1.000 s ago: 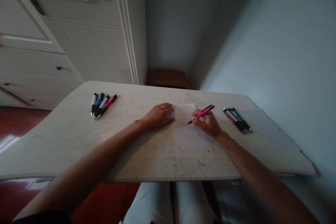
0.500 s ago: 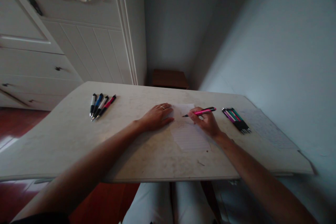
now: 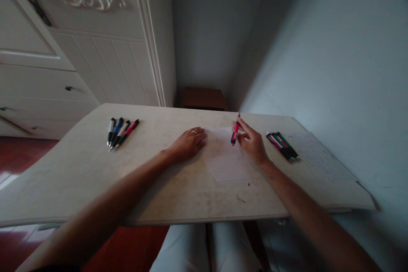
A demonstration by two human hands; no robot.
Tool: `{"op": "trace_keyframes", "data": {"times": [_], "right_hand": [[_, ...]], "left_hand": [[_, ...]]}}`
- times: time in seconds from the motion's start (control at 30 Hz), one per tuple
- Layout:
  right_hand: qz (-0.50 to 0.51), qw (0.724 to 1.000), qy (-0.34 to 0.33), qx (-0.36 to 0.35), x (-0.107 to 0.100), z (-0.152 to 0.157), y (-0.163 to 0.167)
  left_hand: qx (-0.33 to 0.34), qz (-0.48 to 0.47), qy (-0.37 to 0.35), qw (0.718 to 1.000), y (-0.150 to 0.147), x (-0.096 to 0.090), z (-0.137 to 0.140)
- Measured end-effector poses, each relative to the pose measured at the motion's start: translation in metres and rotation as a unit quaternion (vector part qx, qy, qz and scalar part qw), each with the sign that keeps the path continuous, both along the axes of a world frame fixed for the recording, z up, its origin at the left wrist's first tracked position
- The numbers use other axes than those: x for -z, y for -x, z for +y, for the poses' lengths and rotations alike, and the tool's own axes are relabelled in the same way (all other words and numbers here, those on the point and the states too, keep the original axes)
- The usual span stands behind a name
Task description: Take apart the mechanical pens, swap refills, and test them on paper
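Observation:
My right hand (image 3: 252,142) pinches a pink pen (image 3: 236,131) with black parts over the right side of a lined sheet of paper (image 3: 228,163). The pen's tip points toward the far side of the table, and its button end points back at me. My left hand (image 3: 188,143), with a ring on one finger, lies palm down at the sheet's left edge. Several pens (image 3: 123,134) in white, blue and pink lie side by side to the left. Right of my right hand is another group of pens (image 3: 283,146), with purple and green barrels.
The pale, stained table (image 3: 73,178) ends at a wall (image 3: 350,72) on the right. A written-on sheet (image 3: 321,155) lies along that side. Small dark crumbs (image 3: 241,199) are near the front edge. White cabinets (image 3: 121,68) stand at the left, and a brown box-like piece (image 3: 204,98) behind.
The pink pen has swung round in my right hand: its tip pointed left at the paper before and now points away from me. My left hand stays at the sheet.

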State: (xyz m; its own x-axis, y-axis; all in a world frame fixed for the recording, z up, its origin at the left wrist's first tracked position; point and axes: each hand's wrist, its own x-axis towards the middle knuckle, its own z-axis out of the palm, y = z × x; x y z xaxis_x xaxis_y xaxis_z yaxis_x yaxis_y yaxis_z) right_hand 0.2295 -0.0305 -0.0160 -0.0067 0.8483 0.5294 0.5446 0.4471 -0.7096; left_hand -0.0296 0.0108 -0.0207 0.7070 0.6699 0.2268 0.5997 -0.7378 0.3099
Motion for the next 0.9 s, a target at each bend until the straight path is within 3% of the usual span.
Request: {"op": "trace_keyframes", "data": {"times": [0.13, 0.37, 0.67, 0.9], "right_hand": [[0.011, 0.999, -0.027, 0.031, -0.0035, -0.0003, -0.0020], [0.015, 0.999, -0.036, -0.010, -0.0040, -0.0018, -0.0001], [-0.068, 0.991, -0.106, -0.037, -0.0076, -0.0033, 0.0054], [-0.047, 0.993, -0.078, -0.079, -0.0084, -0.0021, 0.0071]], "left_hand": [[0.001, -0.014, -0.011, 1.000, 0.0007, 0.0021, 0.0018], [0.007, -0.028, -0.014, 0.999, 0.0020, 0.0012, 0.0014], [0.016, -0.022, -0.019, 0.999, 0.0037, 0.0034, 0.0033], [0.019, -0.029, -0.020, 0.999, 0.0037, 0.0050, 0.0046]]}}
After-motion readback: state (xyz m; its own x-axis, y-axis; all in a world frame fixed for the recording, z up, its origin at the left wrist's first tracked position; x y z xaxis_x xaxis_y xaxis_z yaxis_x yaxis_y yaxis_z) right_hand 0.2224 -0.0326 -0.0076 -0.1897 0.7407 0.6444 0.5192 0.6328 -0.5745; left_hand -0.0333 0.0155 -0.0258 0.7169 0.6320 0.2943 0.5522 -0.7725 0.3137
